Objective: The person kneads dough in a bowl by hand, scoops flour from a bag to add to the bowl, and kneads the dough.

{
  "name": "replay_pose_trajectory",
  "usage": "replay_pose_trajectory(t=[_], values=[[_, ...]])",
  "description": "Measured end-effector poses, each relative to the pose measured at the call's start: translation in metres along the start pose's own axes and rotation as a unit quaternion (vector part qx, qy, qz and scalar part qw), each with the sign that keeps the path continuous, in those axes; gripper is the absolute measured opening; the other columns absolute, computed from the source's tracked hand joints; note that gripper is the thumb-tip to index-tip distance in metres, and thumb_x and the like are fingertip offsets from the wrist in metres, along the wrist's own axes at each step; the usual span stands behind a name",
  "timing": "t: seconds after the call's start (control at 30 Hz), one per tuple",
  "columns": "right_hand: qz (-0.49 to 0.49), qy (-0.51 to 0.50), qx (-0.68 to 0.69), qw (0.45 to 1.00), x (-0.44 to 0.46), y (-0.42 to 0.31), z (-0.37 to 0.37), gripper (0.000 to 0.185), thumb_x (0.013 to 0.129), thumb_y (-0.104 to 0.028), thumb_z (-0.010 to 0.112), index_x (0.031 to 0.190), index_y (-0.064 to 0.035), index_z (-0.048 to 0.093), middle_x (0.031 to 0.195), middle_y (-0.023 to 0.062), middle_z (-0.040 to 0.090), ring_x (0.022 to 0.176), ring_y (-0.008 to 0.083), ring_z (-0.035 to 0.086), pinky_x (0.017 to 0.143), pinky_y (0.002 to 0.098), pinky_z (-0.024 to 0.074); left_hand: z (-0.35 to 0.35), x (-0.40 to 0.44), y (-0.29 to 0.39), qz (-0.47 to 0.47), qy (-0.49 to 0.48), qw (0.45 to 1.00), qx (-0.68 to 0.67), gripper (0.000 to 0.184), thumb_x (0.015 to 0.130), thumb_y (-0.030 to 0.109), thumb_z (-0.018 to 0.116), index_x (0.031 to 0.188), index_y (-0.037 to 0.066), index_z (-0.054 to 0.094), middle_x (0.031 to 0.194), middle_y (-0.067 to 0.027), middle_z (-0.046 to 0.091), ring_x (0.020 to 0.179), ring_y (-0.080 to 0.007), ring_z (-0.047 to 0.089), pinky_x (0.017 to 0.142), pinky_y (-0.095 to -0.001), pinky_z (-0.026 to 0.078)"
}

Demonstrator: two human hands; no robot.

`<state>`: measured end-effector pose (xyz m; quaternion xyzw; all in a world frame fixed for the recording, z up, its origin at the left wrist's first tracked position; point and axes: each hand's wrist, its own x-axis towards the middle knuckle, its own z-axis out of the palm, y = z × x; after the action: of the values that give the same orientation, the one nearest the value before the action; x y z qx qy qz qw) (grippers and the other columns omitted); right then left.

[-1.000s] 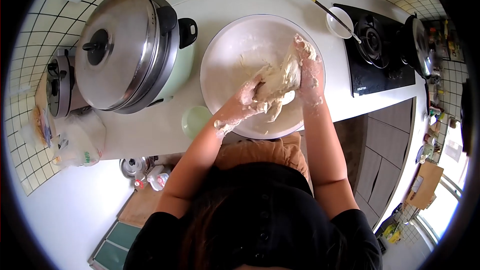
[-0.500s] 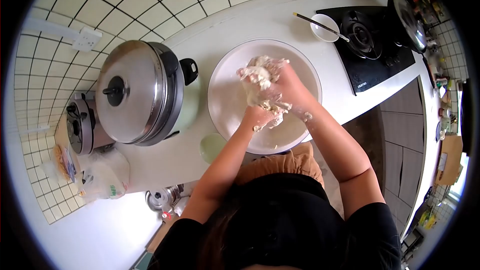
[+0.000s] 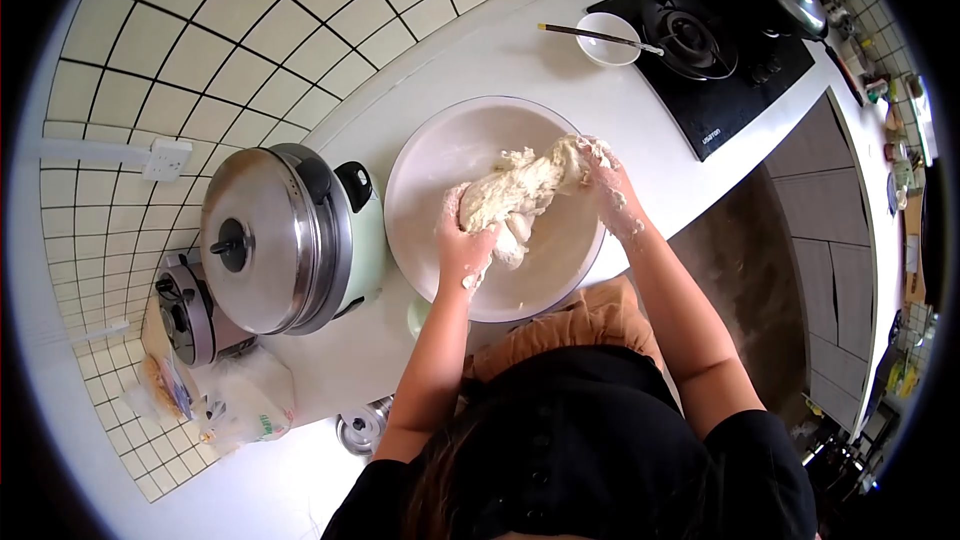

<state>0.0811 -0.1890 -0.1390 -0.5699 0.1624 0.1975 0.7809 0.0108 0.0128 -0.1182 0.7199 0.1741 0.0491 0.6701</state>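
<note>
A shaggy lump of pale dough [image 3: 515, 192] is stretched between my two hands, over a wide white basin [image 3: 420, 155]. My left hand [image 3: 464, 240] grips its lower left end, fingers curled around it. Up at the right, my right hand [image 3: 604, 183] is closed on the other end, near the basin's rim. Sticky scraps of dough cling to both hands and wrists. A rounded piece of the dough hangs down between the hands. Beneath the dough, part of the basin's floor is hidden.
Left of the basin stands a large pale green cooker [image 3: 362, 240] with a steel lid, beside a smaller cooker [image 3: 185, 315] and a plastic bag [image 3: 250, 395]. Up right are a white bowl [image 3: 605, 48] with a long utensil [image 3: 580, 31] across it and a black gas stove [image 3: 720, 105].
My hands have moved apart, left hand to the left and right hand to the right, drawing the dough out between them. The camera view has tilted.
</note>
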Motion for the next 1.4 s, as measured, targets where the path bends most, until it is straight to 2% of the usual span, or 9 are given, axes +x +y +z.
replay_pose_trajectory(t=[0.13,0.27,0.4,0.43,0.57,0.73,1.0,1.13,1.4], values=[[0.073,-0.003,-0.011,0.997,0.013,0.032,0.011,0.058,0.093,-0.053,0.037,0.13,-0.0095,0.044,0.12,0.0106,0.052,0.1,0.0226,0.053,0.086,0.0384,0.0412,-0.004,-0.009,0.019,0.035,-0.011,0.999,0.028,0.043,0.065,0.001,0.062,0.107,0.001,0.053,0.097,-0.0074,0.059,0.091,-0.0145,0.056,0.082,-0.0292,0.045],[0.242,0.008,0.182,0.953,0.025,0.067,0.024,0.066,0.09,-0.061,0.031,0.13,-0.0102,0.045,0.123,0.0099,0.053,0.104,0.0285,0.054,0.091,0.0417,0.0372,-0.009,-0.014,0.032,0.059,0.007,0.998,0.037,0.043,0.064,0.0,0.063,0.106,0.001,0.053,0.097,-0.0068,0.058,0.09,-0.0136,0.055,0.082,-0.0283,0.045],[0.211,0.027,-0.072,0.974,0.038,0.111,0.02,0.043,0.094,-0.039,0.034,0.117,-0.0084,0.054,0.107,0.0065,0.063,0.092,0.0203,0.061,0.076,0.0346,0.0487,-0.011,-0.015,0.034,0.046,0.001,0.997,0.066,0.043,0.064,0.0,0.063,0.106,0.001,0.053,0.098,-0.0068,0.058,0.09,-0.0137,0.055,0.082,-0.0278,0.045],[0.213,0.019,-0.051,0.975,0.033,0.1,0.023,0.036,0.093,-0.03,0.034,0.112,-0.0082,0.057,0.101,0.0042,0.065,0.084,0.0171,0.064,0.067,0.0309,0.0504,-0.009,-0.017,0.038,0.051,0.007,0.997,0.058,0.044,0.064,0.0,0.064,0.106,0.0,0.053,0.098,-0.0077,0.058,0.091,-0.0145,0.055,0.083,-0.0288,0.045],[0.354,-0.055,-0.063,0.931,0.03,0.073,0.026,0.052,0.09,-0.05,0.034,0.111,-0.0092,0.057,0.096,0.0089,0.066,0.081,0.0263,0.065,0.064,0.0349,0.0516,-0.011,-0.021,0.045,0.068,-0.011,0.995,0.067,0.05,0.062,0.0,0.066,0.11,0.001,0.052,0.101,-0.0081,0.058,0.093,-0.0158,0.056,0.085,-0.0299,0.044],[0.297,-0.058,-0.086,0.949,0.037,0.086,0.019,0.059,0.086,-0.06,0.034,0.103,-0.0097,0.06,0.095,0.0127,0.064,0.081,0.029,0.061,0.068,0.0401,0.0481,-0.018,-0.023,0.068,0.07,0.011,0.997,0.033,0.049,0.062,-0.003,0.063,0.109,-0.001,0.052,0.1,-0.0076,0.057,0.093,-0.0152,0.055,0.086,-0.029,0.044],[0.369,0.0,-0.12,0.922,0.038,0.078,0.023,0.053,0.085,-0.056,0.034,0.112,-0.0133,0.05,0.103,0.0168,0.06,0.082,0.0344,0.061,0.083,0.0542,0.0385,-0.045,-0.02,0.121,0.149,0.03,0.988,0.002,0.047,0.059,0.003,0.062,0.104,-0.002,0.052,0.098,-0.0062,0.054,0.091,-0.0137,0.052,0.085,-0.028,0.042],[0.353,-0.034,-0.118,0.928,0.038,0.081,0.019,0.067,0.086,-0.06,0.032,0.133,-0.0124,0.039,0.113,0.0207,0.058,0.095,0.038,0.058,0.09,0.054,0.0365,-0.055,-0.019,0.156,0.163,0.025,0.986,0.032,0.049,0.056,0.003,0.059,0.105,-0.002,0.052,0.1,-0.0066,0.053,0.092,-0.0137,0.052,0.086,-0.0274,0.042],[0.317,-0.032,-0.112,0.941,0.034,0.08,0.018,0.069,0.086,-0.061,0.031,0.129,-0.0072,0.04,0.112,0.0221,0.057,0.094,0.0397,0.058,0.087,0.0532,0.0385,-0.051,-0.021,0.188,0.224,0.036,0.973,0.039,0.05,0.057,0.001,0.058,0.106,-0.003,0.051,0.101,-0.0082,0.054,0.094,-0.0153,0.054,0.085,-0.0286,0.045]])
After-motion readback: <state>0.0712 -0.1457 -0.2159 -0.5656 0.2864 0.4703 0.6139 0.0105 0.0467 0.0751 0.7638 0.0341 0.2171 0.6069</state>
